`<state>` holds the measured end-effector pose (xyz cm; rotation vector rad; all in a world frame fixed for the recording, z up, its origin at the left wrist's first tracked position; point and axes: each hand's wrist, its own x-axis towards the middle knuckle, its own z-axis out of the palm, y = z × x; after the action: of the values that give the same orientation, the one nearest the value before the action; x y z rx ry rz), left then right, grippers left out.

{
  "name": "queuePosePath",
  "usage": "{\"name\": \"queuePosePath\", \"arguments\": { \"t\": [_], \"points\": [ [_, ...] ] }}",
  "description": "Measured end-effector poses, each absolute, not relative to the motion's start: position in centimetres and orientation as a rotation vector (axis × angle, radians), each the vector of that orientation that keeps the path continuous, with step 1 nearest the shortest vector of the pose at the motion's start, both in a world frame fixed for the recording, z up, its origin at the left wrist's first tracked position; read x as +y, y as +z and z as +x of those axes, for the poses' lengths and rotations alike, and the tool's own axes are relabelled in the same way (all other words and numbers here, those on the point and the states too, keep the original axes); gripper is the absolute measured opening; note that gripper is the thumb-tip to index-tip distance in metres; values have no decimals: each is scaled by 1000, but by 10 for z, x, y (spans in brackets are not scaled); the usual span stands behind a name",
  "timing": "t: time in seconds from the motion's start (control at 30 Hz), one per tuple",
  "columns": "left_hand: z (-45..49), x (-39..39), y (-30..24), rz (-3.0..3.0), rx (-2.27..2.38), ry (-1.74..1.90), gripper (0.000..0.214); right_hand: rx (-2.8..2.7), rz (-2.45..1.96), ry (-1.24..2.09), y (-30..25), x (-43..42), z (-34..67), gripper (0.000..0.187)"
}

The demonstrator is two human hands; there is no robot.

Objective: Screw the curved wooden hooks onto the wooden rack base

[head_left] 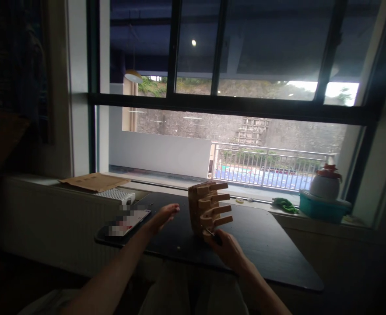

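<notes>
A light wooden block with several slotted prongs (208,209) stands upright on the dark tabletop (265,245) in front of me. My right hand (227,249) is closed around a small dark tool whose tip touches the block's lowest prong. My left hand (163,217) lies on the table to the left of the block, fingers stretched out and flat, holding nothing. It rests between the block and a flat white card-like object (129,222).
A window with dark frames fills the wall behind the table. On the sill are a flattened cardboard piece (94,181), a white vented device (117,195), a green cloth (285,204) and a teal box (322,209) with a white and orange jar (326,183) on top.
</notes>
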<state>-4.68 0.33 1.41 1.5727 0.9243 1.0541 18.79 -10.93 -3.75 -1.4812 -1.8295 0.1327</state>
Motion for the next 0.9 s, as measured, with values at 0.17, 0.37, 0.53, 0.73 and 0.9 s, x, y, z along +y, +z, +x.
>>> {"name": "queuePosePath", "arguments": {
  "t": [0.17,0.37,0.53,0.73,0.9],
  "points": [
    [-50,24,96,1726,986,1044,36,-2063,-1491,101,-31,-113,195,19],
    [30,33,139,1857,976,758,30,-2252,-1508,6,-12,-114,185,19],
    [10,14,105,1892,842,684,25,-2273,-1574,-59,-4,-118,198,19],
    [-68,-14,11,1863,865,943,30,-2202,-1629,-28,-26,-116,195,21],
    [-89,-19,-10,1890,932,1007,45,-2170,-1609,16,-40,-112,184,23]
  ]
}}
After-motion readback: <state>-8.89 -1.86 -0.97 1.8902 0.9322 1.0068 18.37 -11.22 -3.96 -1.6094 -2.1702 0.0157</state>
